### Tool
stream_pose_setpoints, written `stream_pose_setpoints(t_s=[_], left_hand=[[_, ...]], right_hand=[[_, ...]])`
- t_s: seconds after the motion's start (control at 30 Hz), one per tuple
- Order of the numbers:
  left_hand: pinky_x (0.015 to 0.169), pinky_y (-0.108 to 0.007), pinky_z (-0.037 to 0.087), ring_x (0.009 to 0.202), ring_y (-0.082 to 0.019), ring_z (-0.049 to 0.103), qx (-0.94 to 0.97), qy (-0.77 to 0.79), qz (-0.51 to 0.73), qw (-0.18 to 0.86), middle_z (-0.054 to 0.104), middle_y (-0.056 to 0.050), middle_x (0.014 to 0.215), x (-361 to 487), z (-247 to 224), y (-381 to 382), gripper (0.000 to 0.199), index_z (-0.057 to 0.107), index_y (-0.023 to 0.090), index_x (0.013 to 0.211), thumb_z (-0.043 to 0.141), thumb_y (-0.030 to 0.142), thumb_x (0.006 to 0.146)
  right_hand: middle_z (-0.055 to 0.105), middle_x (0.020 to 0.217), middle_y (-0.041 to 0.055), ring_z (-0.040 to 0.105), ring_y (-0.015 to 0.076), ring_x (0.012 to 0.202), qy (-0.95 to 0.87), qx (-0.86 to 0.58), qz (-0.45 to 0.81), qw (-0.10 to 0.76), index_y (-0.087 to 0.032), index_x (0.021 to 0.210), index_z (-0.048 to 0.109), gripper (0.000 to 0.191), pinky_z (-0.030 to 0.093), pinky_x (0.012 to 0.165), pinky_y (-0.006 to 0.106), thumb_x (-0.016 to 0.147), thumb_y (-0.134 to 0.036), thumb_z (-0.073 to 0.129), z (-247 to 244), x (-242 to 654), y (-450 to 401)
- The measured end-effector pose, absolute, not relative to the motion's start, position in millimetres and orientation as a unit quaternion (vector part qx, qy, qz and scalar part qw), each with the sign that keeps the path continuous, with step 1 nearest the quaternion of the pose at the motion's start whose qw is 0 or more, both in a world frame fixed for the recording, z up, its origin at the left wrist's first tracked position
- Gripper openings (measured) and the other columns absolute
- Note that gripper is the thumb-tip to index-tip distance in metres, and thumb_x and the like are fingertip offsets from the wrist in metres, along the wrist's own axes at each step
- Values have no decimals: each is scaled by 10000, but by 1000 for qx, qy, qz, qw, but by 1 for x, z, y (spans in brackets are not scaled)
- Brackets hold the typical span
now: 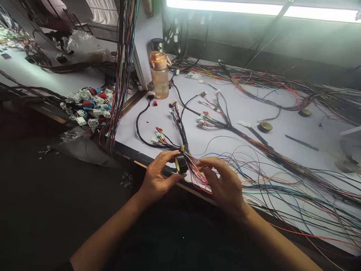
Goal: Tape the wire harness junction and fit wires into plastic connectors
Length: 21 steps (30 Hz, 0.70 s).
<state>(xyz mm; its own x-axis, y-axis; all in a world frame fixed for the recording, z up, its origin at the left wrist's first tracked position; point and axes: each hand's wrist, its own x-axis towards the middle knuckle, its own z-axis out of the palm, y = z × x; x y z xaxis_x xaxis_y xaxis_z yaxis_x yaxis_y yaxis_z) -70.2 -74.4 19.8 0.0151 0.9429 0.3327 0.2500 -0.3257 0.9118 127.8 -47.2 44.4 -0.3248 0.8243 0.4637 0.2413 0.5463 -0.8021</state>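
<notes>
A roll of black tape (181,163) is pinched between the thumb and fingers of my left hand (159,174), at the table's front edge. Just right of it, my right hand (224,180) hovers over loose red and pink wires (199,175), its fingers curled; whether something thin is between the fingertips is too small to tell. Behind the tape roll, a yellow tie (183,148) sits where black-wrapped branches (182,131) of a wire harness meet. White, teal and red connectors (159,138) end the branches on the left.
A water bottle (160,77) stands at the back left. Hanging wires (124,67) and piled connectors (87,103) lie further left. A second harness (242,135), a tape roll (264,127) and a dark blade-like tool (301,142) rest on the white table (194,84).
</notes>
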Motion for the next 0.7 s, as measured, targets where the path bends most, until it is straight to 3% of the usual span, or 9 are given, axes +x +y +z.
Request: stream_pose_setpoints(t_s=[0.13, 0.4, 0.6, 0.7], left_hand=[[1018, -373, 439, 1144, -222, 532, 550, 445, 575, 412, 547, -68, 1245, -64, 17, -76, 670, 432, 298, 1338, 752, 175, 762], [1009, -360, 452, 1130, -219, 560, 476, 424, 589, 497, 576, -75, 1230, -59, 14, -77, 546, 477, 271, 1269, 723, 172, 792], [979, -384, 473, 1125, -235, 561, 478, 441, 538, 536, 563, -95, 1238, -59, 15, -81, 511, 460, 257, 1279, 692, 241, 824], [1028, -416, 423, 1167, -242, 512, 545, 495, 523, 430, 500, -94, 1299, -65, 24, -80, 543, 464, 261, 1299, 702, 270, 811]], right_hand=[[624, 1098, 49, 587, 152, 950, -738, -373, 394, 401, -247, 1227, 513, 339, 473, 842, 321, 891, -233, 559, 32, 116, -51], [576, 1046, 45, 543, 159, 985, -688, -341, 511, 385, -229, 1018, 627, 159, 446, 886, 323, 892, -272, 540, 39, 97, -43], [651, 925, 17, 578, 156, 897, -704, -418, 462, 342, -215, 909, 633, 200, 402, 836, 317, 935, -339, 479, 35, 94, -44], [673, 875, 7, 577, 151, 826, -753, -437, 358, 337, -210, 896, 630, 210, 353, 781, 318, 943, -345, 476, 31, 96, -42]])
